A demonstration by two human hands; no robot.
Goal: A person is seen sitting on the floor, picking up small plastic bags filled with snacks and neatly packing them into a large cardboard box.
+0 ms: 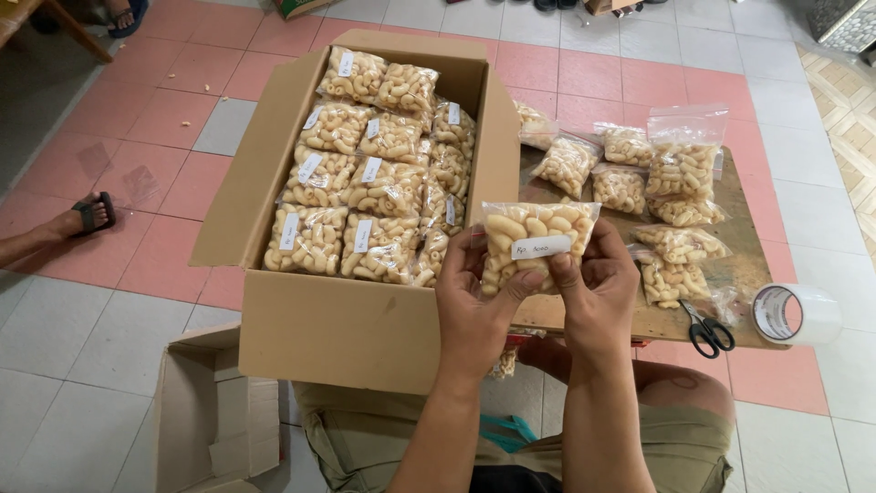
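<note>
Head view: clear snack bag [537, 239] of pale curled crackers, white label.

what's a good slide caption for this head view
Both hands, left and right, hold a labelled snack bag beside a carton of packed bags.

- A large open brown cardboard box [365, 329], packed with rows of clear plastic bags of pale curled snacks [365, 196], each with a small white label.
- A low worn wooden desk [744, 274] just right of the box, carrying more loose snack bags [680, 173].
- Black-handled scissors [707, 330] at the desk's near edge.
- A roll of clear tape [794, 313] beside the scissors.
- A smaller empty cardboard box [214, 424] on the pink and grey tiled floor [155, 128].
- Another person's sandalled foot [87, 216] at left.
</note>
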